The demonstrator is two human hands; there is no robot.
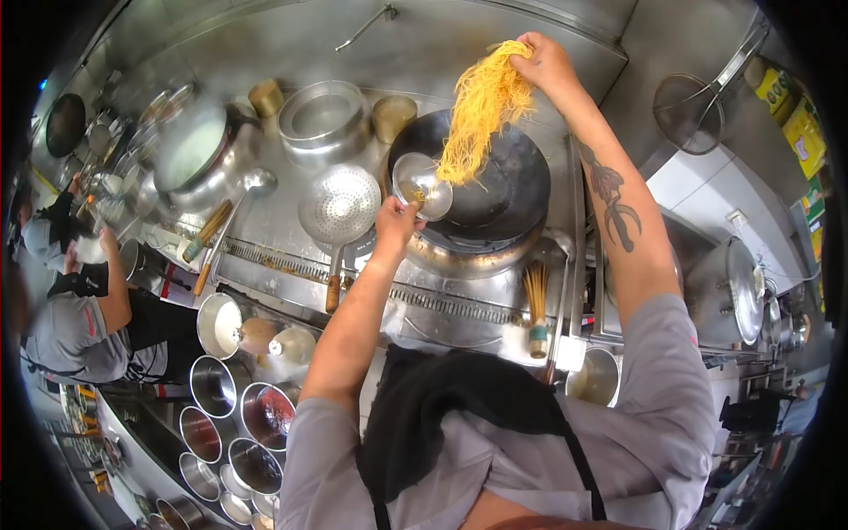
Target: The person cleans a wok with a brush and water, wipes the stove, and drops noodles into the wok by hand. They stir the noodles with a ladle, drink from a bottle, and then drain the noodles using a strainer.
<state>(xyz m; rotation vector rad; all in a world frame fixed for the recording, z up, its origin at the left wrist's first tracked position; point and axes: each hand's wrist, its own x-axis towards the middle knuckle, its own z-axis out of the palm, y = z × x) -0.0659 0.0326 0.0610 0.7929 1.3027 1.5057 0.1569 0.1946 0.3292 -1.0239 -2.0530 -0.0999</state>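
Observation:
Pinched in my right hand [541, 64] is a long bunch of thin yellow noodles [481, 110], held up high and hanging loose. The noodles' lower ends reach the rim of a small round metal bowl [411, 170]. My left hand [399, 223] grips that bowl by its near edge, with a few yellow bits inside near the thumb. Both the bowl and the noodles are above the left part of a large dark wok [521, 181] on the range. Left of my left hand lies a perforated skimmer [340, 205] with a wooden handle.
Stacked metal pots [322, 115] stand at the back. A bamboo brush [536, 296] lies in front of the wok; a ladle [259, 181] rests further left. Several seasoning pots [219, 387] line the lower left. Another person [84, 327] stands at the left. A wire strainer [689, 115] hangs at right.

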